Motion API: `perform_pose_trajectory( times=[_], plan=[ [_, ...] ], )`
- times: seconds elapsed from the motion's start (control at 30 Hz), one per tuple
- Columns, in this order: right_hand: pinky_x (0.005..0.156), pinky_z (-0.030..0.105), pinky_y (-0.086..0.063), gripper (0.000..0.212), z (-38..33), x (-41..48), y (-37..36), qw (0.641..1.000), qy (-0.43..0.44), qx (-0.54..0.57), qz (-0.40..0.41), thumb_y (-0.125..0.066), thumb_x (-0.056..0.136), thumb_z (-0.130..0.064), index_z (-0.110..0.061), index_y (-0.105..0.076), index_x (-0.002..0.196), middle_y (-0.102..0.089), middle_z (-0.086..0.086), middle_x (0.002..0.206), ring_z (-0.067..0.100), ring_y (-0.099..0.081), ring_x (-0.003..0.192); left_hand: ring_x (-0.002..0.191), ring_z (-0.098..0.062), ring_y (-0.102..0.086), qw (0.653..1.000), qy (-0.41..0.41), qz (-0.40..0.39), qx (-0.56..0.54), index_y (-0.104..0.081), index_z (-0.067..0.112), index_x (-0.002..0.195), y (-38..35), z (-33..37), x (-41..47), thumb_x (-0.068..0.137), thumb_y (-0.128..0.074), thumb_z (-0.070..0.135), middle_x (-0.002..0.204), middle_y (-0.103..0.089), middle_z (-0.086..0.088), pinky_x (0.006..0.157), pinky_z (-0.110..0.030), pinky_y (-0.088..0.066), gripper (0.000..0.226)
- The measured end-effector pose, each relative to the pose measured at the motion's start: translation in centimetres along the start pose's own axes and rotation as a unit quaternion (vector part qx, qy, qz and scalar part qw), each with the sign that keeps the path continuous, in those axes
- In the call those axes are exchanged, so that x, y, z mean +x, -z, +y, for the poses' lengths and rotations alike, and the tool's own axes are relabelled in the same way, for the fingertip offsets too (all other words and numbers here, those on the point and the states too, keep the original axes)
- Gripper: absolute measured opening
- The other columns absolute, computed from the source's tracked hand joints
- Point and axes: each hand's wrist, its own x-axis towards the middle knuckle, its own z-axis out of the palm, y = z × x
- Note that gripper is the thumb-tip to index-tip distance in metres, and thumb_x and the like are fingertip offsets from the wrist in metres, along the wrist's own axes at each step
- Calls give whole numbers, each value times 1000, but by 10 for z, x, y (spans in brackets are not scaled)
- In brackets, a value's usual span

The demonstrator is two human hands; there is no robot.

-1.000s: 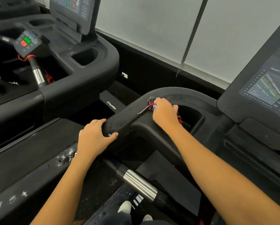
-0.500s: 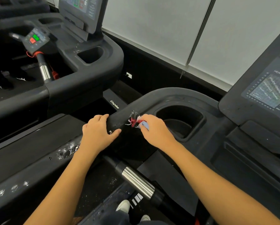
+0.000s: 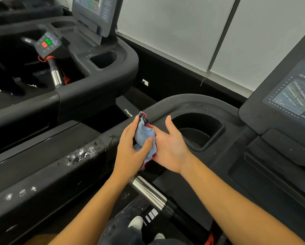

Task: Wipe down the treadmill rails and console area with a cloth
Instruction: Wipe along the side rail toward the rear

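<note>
The left rail [image 3: 60, 167] looks largely undone to me, while the console surround [image 3: 192, 103] by the cup well [image 3: 197, 133] shows damp smears, so I judge it wiped. My left hand [image 3: 130, 151] grips the bunched blue cloth [image 3: 144, 137] over the rail's end. My right hand [image 3: 173, 147] lies slack-fingered, palm up, against it. Spray blotches [image 3: 81, 154] wait on the rail.

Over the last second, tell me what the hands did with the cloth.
The left hand let go of the rail and came across to grip the cloth. The right hand drew the cloth back from beside the cup holder toward the body and opened, palm up, beside it. The droplets on that rail stayed as they were.
</note>
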Motion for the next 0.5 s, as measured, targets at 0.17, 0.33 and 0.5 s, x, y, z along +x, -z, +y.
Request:
perform_pose_trajectory(
  times=[0.17,0.33,0.5],
  plan=[
    [103,26,-39,43,-12,5,14,884,127,-419,164,-25,100,-45,-25,-46,131,-55,-7,125,6,-51,117,135,-7,-29,976,-93,-2,198,-43,20,137,5,-26,18,85,-63,17,145,-37,0,111,-21,-23,55],
    [117,45,-11,39,-6,25,54,690,146,-658,264,-35,101,-25,-14,-39,138,-36,7,148,26,-23,142,127,-38,-44,867,-185,-139,441,-52,7,129,-11,-50,36,74,-75,14,137,-49,-15,104,-51,-39,60],
    [116,40,-14,45,13,29,65,565,145,-765,272,-36,100,-30,-12,-34,142,-23,9,155,28,-15,144,118,-36,-53,824,-207,-108,516,-58,10,123,-23,-51,45,72,-77,21,130,-56,-12,99,-46,-43,55]
  ],
)
